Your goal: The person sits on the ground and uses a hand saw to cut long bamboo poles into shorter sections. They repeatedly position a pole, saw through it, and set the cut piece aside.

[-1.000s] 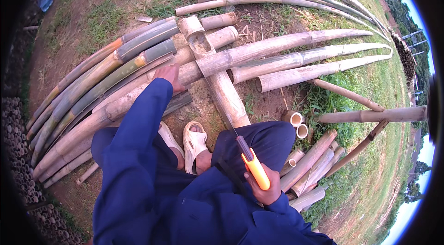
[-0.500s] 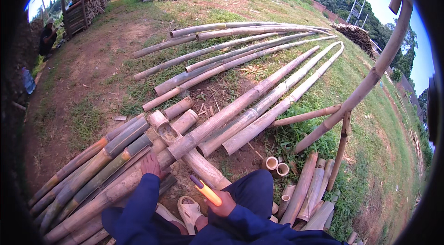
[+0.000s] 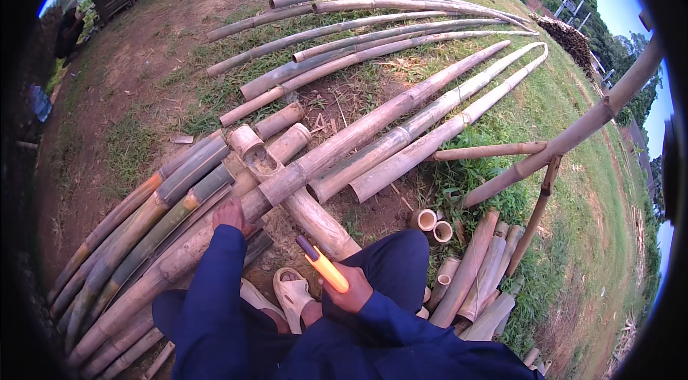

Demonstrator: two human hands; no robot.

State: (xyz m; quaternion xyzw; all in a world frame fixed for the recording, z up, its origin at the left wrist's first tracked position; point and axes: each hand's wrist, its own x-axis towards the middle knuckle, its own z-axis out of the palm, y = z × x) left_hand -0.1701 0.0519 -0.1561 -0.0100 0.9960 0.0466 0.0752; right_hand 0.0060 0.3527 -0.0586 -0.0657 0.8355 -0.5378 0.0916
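Observation:
A long, thick bamboo pole [image 3: 308,168] runs from the lower left to the far right, lying across a shorter bamboo log [image 3: 319,222] with a notch cut in its far end. My left hand [image 3: 229,215] rests on the pole left of this crossing, fingers bent over its surface; the thumb side is partly hidden. In my right hand [image 3: 351,290], near my right knee, is an orange-handled tool [image 3: 328,269] with a dark end pointing up and away. The fingers are wrapped round the handle, and the tool stays apart from the bamboo.
Greenish bamboo poles [image 3: 172,193] lie bundled at left, and more long poles [image 3: 380,43] spread over the grass ahead. Short cut bamboo pieces [image 3: 469,265] and hollow ends lie at right, beside a slanting bamboo post [image 3: 559,143]. A person [image 3: 69,25] is at far left.
The view has tipped downward, so the poles and grass sit higher in the picture. Both hands keep nearly the same places, the left on the pole and the right round the tool.

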